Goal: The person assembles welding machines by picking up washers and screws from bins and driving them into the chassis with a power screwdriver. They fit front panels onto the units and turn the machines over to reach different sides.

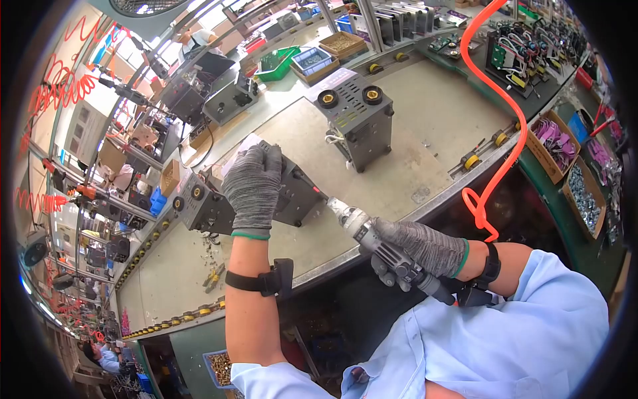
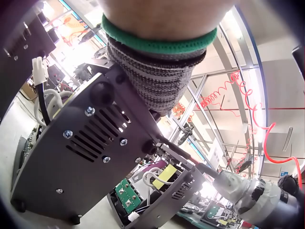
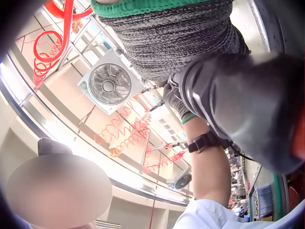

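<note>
My left hand [image 1: 252, 186], in a grey knit glove with a green cuff, grips the top of a dark metal case [image 1: 302, 196]. In the left wrist view the case shows slots, screws and black rubber feet; the fingers are hidden behind it. My right hand [image 1: 425, 246], gloved alike, holds a grey power screwdriver [image 1: 392, 259] with a taped white nose. The driver's thin bit points at the near right side of the case, its tip right by that panel. In the right wrist view, the tool's dark rear end [image 3: 243, 105] fills the foreground.
A second case [image 1: 362, 126] stands upright behind, and another [image 1: 199, 209] sits left of my left hand. Loose screws and a yellow-handled tool [image 1: 214, 278] lie on the worktop. An orange hose [image 1: 512, 159] hangs at the right, near boxes of parts [image 1: 585, 196].
</note>
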`<state>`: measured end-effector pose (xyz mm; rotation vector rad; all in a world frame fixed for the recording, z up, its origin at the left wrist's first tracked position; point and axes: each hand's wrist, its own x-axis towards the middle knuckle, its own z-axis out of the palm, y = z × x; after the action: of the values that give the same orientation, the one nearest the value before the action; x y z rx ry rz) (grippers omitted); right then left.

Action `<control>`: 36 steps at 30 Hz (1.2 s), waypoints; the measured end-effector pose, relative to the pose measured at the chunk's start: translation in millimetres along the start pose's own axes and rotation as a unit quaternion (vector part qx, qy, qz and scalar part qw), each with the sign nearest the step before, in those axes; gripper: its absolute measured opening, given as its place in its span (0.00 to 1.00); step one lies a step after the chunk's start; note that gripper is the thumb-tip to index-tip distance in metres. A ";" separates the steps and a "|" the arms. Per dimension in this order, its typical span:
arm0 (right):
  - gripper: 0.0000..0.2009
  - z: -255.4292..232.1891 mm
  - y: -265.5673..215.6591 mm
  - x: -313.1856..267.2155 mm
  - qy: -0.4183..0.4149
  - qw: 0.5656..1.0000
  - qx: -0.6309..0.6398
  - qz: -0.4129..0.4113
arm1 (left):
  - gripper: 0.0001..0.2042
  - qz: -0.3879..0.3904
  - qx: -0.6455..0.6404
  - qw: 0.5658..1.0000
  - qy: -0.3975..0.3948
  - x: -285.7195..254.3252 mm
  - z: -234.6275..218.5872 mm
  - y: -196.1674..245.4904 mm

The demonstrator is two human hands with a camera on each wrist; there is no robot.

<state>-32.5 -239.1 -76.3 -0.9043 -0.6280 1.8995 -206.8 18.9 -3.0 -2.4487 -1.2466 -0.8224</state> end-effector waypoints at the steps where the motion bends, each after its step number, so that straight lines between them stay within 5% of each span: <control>1: 0.31 0.2 0.5 0.2 0.000 1.000 -0.001 0.001 | 0.19 -0.001 0.000 1.000 0.000 -0.1 2.3 -1.6; 3: 0.32 1.1 1.5 0.6 0.001 1.000 0.006 0.000 | 0.19 0.035 -0.038 0.997 0.063 -0.2 6.3 -3.6; 9: 0.34 0.5 4.8 4.2 -0.016 0.999 0.037 -0.009 | 0.18 0.000 -0.012 1.000 0.007 -1.2 -1.9 1.4; 13: 0.35 -1.5 7.0 10.6 -0.074 0.989 0.128 0.005 | 0.17 0.022 -0.021 0.999 0.044 -8.8 0.6 -2.0; 15: 0.36 -1.8 7.7 11.8 -0.080 0.987 0.139 -0.008 | 0.15 -0.008 -0.093 0.988 0.120 -21.8 -5.6 1.0; 20: 0.36 -13.9 14.9 8.6 -0.071 0.995 0.072 -0.020 | 0.23 -0.188 -0.030 0.977 0.092 -58.2 -11.8 -30.1; 22: 0.36 -20.9 21.3 -0.1 -0.072 0.995 0.070 -0.014 | 0.24 -0.324 -0.258 0.905 -0.098 -57.3 -10.8 -42.5; 26: 0.36 -42.7 35.4 -23.0 -0.063 0.997 0.039 -0.021 | 0.22 -0.310 -0.336 0.887 -0.064 -66.3 -16.7 -26.6; 28: 0.32 -37.0 26.9 -45.4 -0.033 0.999 0.008 -0.034 | 0.18 -0.289 -0.465 0.835 -0.049 -75.3 -23.4 -13.9; 33: 0.34 -58.8 19.5 -73.0 0.010 0.999 -0.025 -0.034 | 0.18 -0.264 -0.397 0.875 -0.087 -158.3 -28.8 26.2; 36: 0.33 -80.3 32.4 -79.8 0.022 0.996 -0.050 -0.071 | 0.24 -0.189 -0.274 0.940 -0.075 -207.4 -11.6 31.9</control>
<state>40.0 -320.1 -121.6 -0.9370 -0.7473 1.7293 -282.3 -140.5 -117.2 -2.7707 -1.7827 -1.2460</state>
